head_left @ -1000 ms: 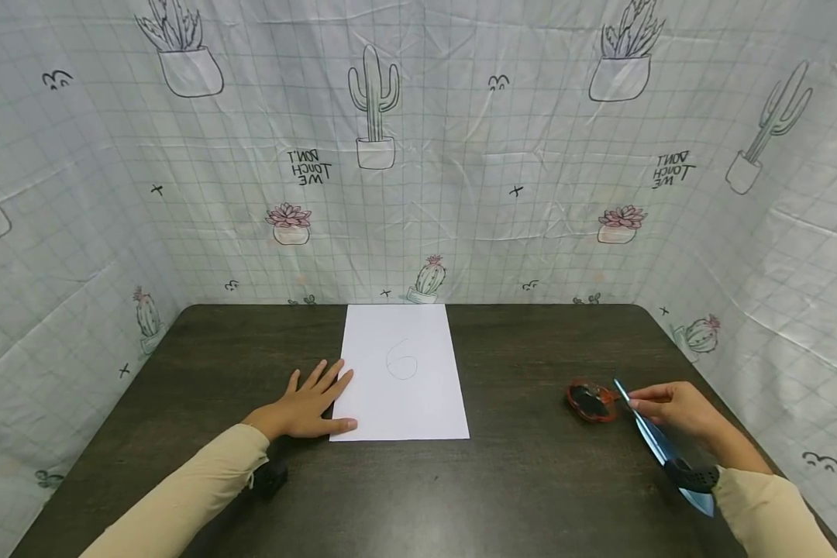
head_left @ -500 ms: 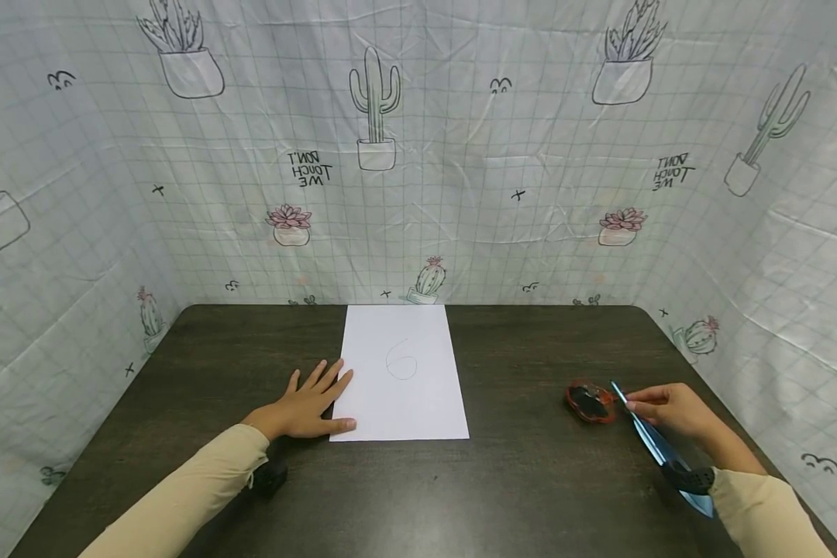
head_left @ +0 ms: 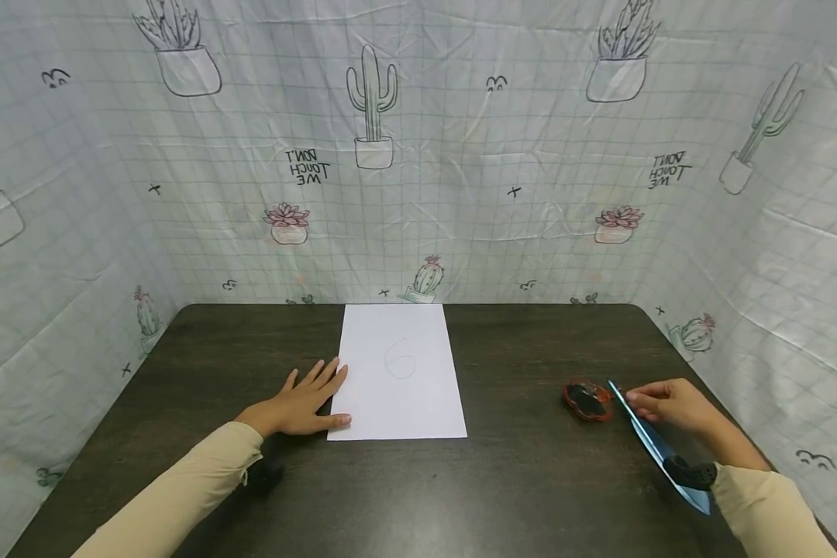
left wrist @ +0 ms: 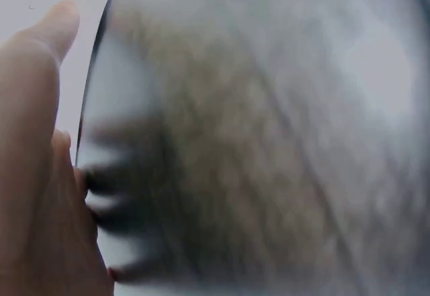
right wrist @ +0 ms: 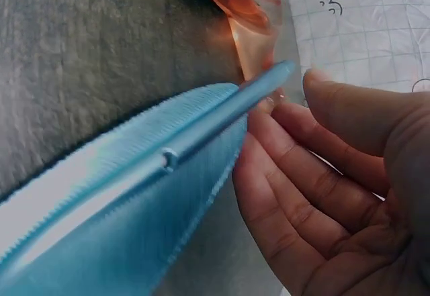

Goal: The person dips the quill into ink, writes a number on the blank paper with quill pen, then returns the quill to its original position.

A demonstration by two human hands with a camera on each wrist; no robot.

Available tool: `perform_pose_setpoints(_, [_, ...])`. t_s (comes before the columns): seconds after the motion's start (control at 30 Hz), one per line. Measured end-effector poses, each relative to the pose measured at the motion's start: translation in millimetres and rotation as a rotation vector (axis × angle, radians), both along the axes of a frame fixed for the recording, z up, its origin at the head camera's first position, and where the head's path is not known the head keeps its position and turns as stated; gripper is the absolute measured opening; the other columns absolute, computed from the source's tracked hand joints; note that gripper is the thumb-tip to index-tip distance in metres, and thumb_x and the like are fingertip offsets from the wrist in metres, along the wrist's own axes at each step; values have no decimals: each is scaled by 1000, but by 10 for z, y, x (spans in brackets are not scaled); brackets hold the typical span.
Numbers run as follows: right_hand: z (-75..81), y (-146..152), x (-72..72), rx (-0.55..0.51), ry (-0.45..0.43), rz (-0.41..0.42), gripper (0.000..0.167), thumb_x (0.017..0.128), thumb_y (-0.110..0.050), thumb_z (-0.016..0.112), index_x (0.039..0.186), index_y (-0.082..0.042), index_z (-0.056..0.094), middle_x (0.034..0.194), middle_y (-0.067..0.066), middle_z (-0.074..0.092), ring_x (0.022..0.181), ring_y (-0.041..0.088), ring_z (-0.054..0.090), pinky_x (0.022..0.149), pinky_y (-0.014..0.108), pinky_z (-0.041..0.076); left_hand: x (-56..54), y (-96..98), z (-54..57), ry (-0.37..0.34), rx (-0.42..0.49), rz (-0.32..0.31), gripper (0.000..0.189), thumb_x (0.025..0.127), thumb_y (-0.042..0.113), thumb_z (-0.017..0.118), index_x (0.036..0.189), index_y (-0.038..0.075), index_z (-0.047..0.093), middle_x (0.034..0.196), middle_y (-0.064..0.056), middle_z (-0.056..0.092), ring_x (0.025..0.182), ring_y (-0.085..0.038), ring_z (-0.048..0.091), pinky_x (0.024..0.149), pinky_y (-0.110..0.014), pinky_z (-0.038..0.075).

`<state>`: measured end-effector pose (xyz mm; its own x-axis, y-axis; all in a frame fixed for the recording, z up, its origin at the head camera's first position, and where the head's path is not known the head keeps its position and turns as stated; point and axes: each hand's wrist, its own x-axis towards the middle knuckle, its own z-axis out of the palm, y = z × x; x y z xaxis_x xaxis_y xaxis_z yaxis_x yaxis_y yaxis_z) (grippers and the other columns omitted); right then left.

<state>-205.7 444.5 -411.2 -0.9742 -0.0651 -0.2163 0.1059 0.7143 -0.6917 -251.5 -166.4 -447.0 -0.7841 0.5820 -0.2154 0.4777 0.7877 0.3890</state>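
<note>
My left hand (head_left: 296,407) lies flat with its fingers spread, fingertips over the left edge of a white sheet of paper (head_left: 418,407) marked with a thin 6. Its thumb also shows over the paper in the left wrist view. Far right, my right hand (head_left: 673,404) is at a long, glossy blue strip (head_left: 649,442), thumb and fingertips close to its upper end. This strip has a tube-like spine and finely ribbed sides (right wrist: 154,175). Just left sits a rounded, see-through orange-red thing (head_left: 587,401) with a dark middle; its narrow neck (right wrist: 252,41) reaches the fingertips. I cannot tell whether they pinch anything.
A dark wooden table (head_left: 418,496) carries everything. Its back edge meets a pale gridded curtain (head_left: 460,194) with cactus drawings, which hangs along the sides too. A black band (head_left: 690,473) on the right wrist is over the blue strip's lower part.
</note>
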Motion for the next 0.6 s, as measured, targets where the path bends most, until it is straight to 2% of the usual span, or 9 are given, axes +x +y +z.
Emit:
perform_pose_setpoints(0.13, [67, 32, -27, 46, 42, 27, 45, 100, -21, 54, 112, 22, 58, 93, 19, 71, 73, 11, 68, 66, 27, 57, -19, -51, 33, -29, 6, -3, 91, 91, 65, 46, 156, 13, 8, 161, -14, 0, 146, -38, 0, 109, -68, -2])
perform_pose_setpoints(0.27, [194, 43, -57, 141, 167, 72, 40, 100, -18, 53, 111, 20, 61, 92, 22, 71, 71, 6, 66, 62, 27, 55, -54, -99, 115, -50, 23, 2, 91, 92, 65, 44, 156, 12, 7, 161, -15, -1, 145, -43, -1, 107, -70, 0])
perform_pose_setpoints(0.37, [332, 17, -77, 224, 255, 84, 38, 99, -19, 55, 111, 16, 63, 94, 24, 70, 70, 0, 61, 59, 26, 52, -94, -144, 219, -28, 27, 18, 89, 93, 64, 44, 156, 13, 7, 161, -14, -1, 144, -45, -2, 106, -72, 0])
perform_pose_setpoints(0.47, [496, -32, -105, 290, 308, 73, 39, 99, -24, 55, 112, 12, 65, 98, 25, 69, 72, -5, 57, 59, 25, 49, -135, -192, 357, 18, 37, 40, 86, 94, 61, 44, 156, 14, 8, 161, -13, 0, 144, -45, -2, 106, -72, 1])
perform_pose_setpoints(0.53, [603, -77, -134, 316, 348, 70, 39, 99, -25, 55, 113, 10, 65, 100, 26, 69, 75, 0, 59, 59, 26, 49, -156, -226, 459, 52, 49, 57, 85, 95, 60, 44, 156, 14, 8, 161, -12, 0, 145, -45, -2, 106, -72, 1])
perform_pose_setpoints(0.6, [704, -130, -166, 332, 400, 68, 39, 99, -25, 54, 115, 9, 65, 102, 28, 67, 79, 14, 65, 61, 31, 51, -171, -261, 567, 83, 62, 76, 84, 95, 59, 44, 156, 15, 8, 161, -12, 0, 145, -44, -3, 106, -72, 0])
